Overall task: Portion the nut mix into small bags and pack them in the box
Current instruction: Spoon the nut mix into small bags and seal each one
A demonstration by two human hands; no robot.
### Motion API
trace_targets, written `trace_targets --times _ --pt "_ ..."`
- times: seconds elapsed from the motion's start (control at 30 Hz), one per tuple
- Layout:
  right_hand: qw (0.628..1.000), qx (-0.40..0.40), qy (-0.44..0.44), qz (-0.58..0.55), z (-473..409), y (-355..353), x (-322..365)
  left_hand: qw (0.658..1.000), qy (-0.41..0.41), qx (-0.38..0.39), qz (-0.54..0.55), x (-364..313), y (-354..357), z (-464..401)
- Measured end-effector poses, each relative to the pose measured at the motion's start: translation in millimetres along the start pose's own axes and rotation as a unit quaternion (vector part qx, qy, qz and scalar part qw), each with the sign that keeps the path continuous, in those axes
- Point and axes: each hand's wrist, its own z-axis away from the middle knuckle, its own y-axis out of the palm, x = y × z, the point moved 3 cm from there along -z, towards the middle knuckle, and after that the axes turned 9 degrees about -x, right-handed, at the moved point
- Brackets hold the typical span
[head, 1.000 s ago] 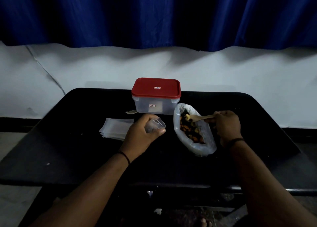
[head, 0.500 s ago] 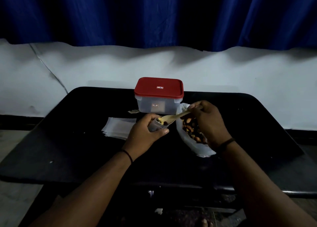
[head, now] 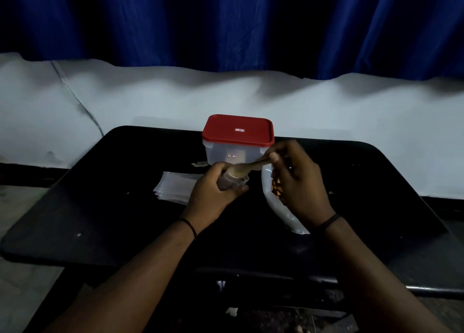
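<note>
Clear, thin plastic forms the small bag (head: 232, 182) wrapped in the left hand (head: 213, 194), whose grip curls round it with the mouth facing up. The right hand (head: 298, 179) pinches a pale wooden spoon (head: 244, 170) by its handle; the spoon's bowl sits at the bag's mouth. Under the right grip lies the larger, soft bag of nut mix (head: 275, 202), orange pieces showing inside. Just beyond both grips stands the translucent, round-cornered box (head: 237, 154) with its red lid (head: 238, 131) on. Left of the left grip, flat empty bags (head: 174, 188) lie stacked on the black counter (head: 100, 219).
</note>
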Motion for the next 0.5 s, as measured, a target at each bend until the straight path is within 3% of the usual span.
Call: trace_targets --times 0.13,0.27,0.37,0.5 --pt "0.981 -0.117 0.135 -0.072 -10 -12 -24 1.0 -0.009 -0.004 -0.003 3 1 -1" --pt "0.956 -0.194 0.219 0.023 -11 -35 -51 1.0 -0.009 -0.001 -0.016 6 3 0" --pt "0.95 -0.156 0.212 0.169 -9 -50 -60 1.0 -0.015 0.008 -0.024 9 5 1" --pt "0.943 -0.088 0.161 0.279 -5 -49 -59 0.998 -0.017 0.021 -0.055 12 7 3"
